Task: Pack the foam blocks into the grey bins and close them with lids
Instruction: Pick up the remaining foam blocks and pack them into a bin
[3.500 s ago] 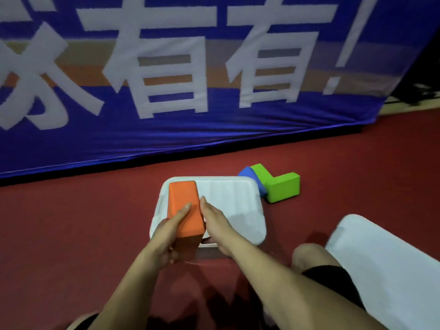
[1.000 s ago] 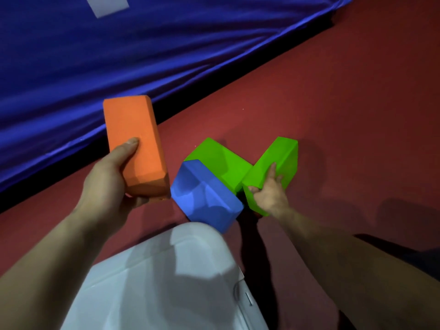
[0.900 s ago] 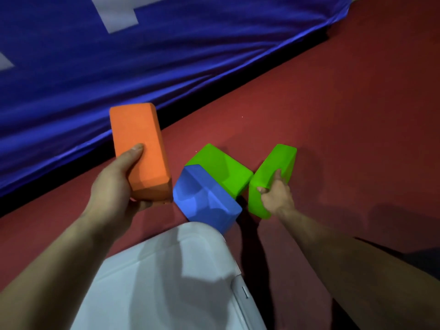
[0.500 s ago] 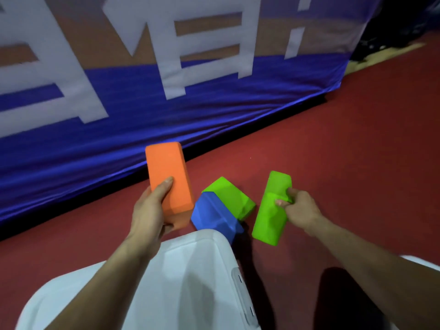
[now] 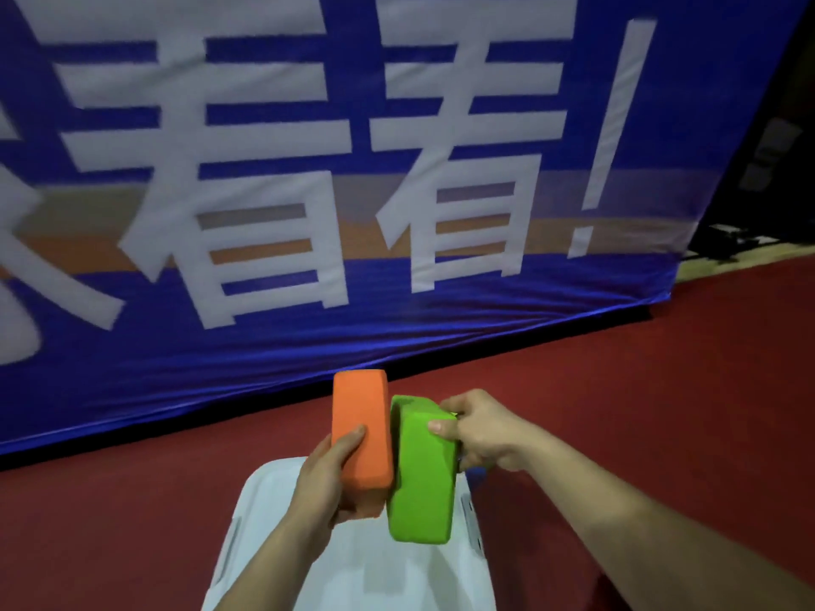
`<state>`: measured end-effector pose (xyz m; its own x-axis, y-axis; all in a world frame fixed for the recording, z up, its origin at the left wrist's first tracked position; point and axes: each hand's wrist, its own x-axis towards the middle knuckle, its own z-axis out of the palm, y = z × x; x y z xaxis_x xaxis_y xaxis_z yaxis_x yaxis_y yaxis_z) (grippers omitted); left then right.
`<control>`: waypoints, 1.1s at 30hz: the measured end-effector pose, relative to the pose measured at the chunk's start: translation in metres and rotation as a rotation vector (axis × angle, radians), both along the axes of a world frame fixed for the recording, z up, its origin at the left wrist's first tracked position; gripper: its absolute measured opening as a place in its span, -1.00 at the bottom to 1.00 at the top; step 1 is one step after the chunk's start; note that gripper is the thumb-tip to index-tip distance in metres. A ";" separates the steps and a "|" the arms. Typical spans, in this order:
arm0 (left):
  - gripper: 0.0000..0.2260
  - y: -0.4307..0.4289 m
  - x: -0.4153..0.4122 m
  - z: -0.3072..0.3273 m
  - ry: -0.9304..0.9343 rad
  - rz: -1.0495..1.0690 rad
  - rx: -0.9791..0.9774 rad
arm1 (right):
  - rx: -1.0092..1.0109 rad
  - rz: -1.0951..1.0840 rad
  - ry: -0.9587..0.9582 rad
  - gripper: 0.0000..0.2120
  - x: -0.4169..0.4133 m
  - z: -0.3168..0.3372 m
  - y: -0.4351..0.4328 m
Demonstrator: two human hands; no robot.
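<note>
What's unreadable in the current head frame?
- White lid: near end cut off by the bottom edge; middle covered by the left hand and both blocks.
- Grey bin: unseen, under the lid.
- Right hand fingers: behind the green block.
- Orange block and green block: contact unclear.

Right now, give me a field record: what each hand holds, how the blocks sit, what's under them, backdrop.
left hand: grips orange rectangular foam block, long axis pointing away
right hand: grips green rectangular foam block at its far end
block relation: side by side, long faces touching or nearly so
below: white plastic lid, closed surface
floor: red carpet
backdrop: blue fabric banner with white characters
bin interior: not visible
</note>
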<state>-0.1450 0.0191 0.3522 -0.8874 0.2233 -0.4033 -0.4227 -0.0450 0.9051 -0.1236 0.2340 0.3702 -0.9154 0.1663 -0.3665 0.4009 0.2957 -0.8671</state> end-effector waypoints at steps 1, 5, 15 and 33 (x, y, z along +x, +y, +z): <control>-0.78 -0.015 0.018 0.008 0.005 -0.003 -0.015 | 0.020 0.018 0.002 -0.68 0.010 0.005 -0.017; -0.80 -0.075 0.086 0.029 -0.046 0.080 -0.014 | 0.060 0.004 0.152 -0.61 0.061 0.018 -0.083; -0.72 -0.197 0.177 0.044 -0.121 0.360 0.083 | -0.241 0.126 0.364 -0.51 0.136 0.017 -0.235; -0.57 -0.495 0.238 0.036 -0.092 0.699 0.186 | -0.027 0.652 0.428 -0.72 0.131 0.041 -0.550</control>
